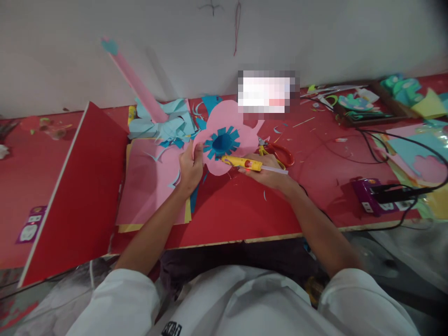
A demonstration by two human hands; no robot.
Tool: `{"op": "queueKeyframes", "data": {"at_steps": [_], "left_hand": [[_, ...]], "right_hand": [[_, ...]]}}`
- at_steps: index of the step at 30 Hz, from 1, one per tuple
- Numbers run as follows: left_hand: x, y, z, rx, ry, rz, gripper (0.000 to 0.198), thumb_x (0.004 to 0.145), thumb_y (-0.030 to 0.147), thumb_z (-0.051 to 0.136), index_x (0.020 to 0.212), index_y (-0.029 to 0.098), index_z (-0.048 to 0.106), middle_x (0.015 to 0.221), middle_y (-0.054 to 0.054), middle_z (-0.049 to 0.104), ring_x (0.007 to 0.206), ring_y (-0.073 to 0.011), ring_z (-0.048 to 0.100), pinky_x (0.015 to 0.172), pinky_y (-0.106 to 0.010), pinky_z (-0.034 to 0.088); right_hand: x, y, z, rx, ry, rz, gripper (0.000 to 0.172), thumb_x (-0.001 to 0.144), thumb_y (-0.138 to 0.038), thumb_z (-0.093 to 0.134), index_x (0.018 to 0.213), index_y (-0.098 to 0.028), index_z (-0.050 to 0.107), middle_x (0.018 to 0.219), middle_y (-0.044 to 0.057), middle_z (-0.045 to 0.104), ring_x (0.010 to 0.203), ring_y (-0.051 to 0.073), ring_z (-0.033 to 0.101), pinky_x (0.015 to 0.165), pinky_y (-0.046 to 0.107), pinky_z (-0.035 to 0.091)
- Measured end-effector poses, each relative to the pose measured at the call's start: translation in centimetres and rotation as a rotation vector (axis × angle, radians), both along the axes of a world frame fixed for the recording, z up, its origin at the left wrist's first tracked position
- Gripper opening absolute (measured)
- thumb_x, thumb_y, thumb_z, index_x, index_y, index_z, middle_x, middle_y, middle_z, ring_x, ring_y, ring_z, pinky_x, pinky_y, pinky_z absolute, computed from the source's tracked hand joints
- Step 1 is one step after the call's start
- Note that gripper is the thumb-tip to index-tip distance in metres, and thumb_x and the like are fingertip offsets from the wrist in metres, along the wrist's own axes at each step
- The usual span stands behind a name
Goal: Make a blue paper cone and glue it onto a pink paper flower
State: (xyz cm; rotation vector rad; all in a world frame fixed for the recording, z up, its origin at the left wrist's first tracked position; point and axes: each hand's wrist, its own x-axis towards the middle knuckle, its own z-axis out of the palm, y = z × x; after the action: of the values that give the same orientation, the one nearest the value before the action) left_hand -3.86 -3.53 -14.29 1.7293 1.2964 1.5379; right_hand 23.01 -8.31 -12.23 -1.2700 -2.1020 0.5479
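Red tabletop littered with paper scraps spreads beneath a pink paper flower with a fringed blue paper centre. Left hand pinches the flower's left edge, thumb on top. Right hand, just right and nearer, grips a yellow glue stick pointing at the centre.

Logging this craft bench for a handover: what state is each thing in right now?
left hand, gripping the pink paper flower's edge
pink paper flower, held up, tilted
blue fringed centre, lying on the flower's middle
right hand, closed round the yellow tool
yellow tool, tip at the blue centre's edge
scissors, lying flat, blades partly hidden
power strip, black plug in it
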Motion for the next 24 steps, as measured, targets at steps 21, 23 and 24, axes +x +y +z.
{"op": "queueKeyframes", "data": {"at_steps": [21, 23, 24], "left_hand": [[0.16, -0.09, 0.19, -0.007, 0.026, 0.004, 0.057, 0.102, 0.074, 0.052, 0.087, 0.021, 0.067, 0.056, 0.005, 0.045, 0.049, -0.0113, 0.044, 0.051, -0.026, 0.038], [0.18, -0.1, 0.18, -0.012, 0.046, 0.017, 0.059, 0.103, 0.074, 0.049, 0.087, 0.02, 0.068, 0.056, 0.004, 0.045, 0.051, -0.0118, 0.047, 0.053, -0.026, 0.04], [0.18, -0.1, 0.15, -0.017, 0.054, 0.022, 0.06, 0.104, 0.074, 0.048, 0.087, 0.02, 0.068, 0.056, 0.004, 0.046, 0.051, -0.0119, 0.048, 0.054, -0.026, 0.041]], "right_hand": [[-0.28, 0.08, -0.44, -0.007, -0.029, 0.064, 0.043, 0.102, -0.066, 0.059, 0.107, -0.026, 0.076, 0.088, 0.005, 0.078, 0.076, 0.024, 0.068, 0.065, 0.035, 0.043], [-0.33, 0.06, -0.28, -0.03, -0.05, 0.053, 0.046, 0.103, -0.067, 0.056, 0.11, -0.026, 0.075, 0.091, 0.006, 0.079, 0.081, 0.025, 0.07, 0.067, 0.036, 0.044], [-0.33, 0.05, -0.2, -0.044, -0.06, 0.048, 0.047, 0.104, -0.067, 0.055, 0.112, -0.025, 0.075, 0.093, 0.007, 0.079, 0.083, 0.026, 0.071, 0.068, 0.036, 0.045]]}}
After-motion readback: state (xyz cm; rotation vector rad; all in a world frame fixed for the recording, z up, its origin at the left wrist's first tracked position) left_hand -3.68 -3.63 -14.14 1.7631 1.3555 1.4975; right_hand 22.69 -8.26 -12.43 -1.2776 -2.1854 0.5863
